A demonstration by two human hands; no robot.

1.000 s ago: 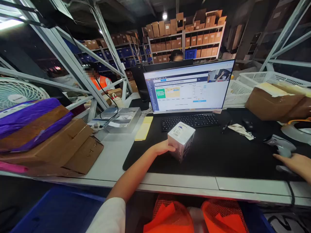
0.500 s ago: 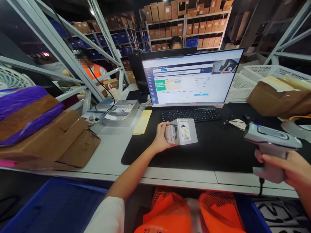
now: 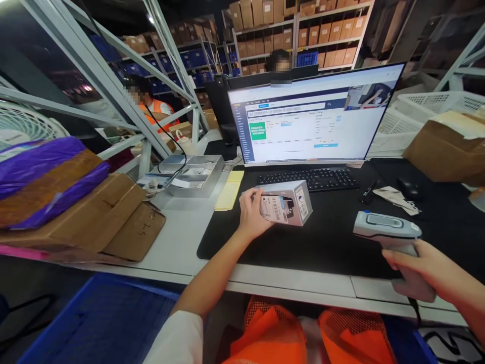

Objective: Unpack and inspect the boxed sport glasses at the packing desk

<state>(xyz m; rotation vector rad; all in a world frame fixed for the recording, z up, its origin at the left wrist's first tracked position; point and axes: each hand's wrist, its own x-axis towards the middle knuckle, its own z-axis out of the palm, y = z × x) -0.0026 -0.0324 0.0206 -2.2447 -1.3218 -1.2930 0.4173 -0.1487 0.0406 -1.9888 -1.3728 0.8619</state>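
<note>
My left hand [image 3: 250, 215] grips a small grey-white carton [image 3: 288, 205], tilted on the black desk mat [image 3: 329, 237] so its barcode label faces me. My right hand [image 3: 420, 268] is wrapped round the handle of a grey barcode scanner [image 3: 386, 227], held above the mat's front right with its head pointing left toward the carton. A gap of mat lies between scanner and carton.
Behind the carton are a keyboard [image 3: 308, 178] and a lit monitor [image 3: 314, 119]. Cardboard boxes [image 3: 113, 217] with a purple parcel [image 3: 41, 177] sit left, a metal tray [image 3: 197, 174] and yellow pad [image 3: 229, 192] in the middle, a brown parcel [image 3: 443, 151] right. Two people work behind.
My right hand picked the scanner off the mat and brought it toward the carton. My left hand tipped the carton over, turning its label side toward me.
</note>
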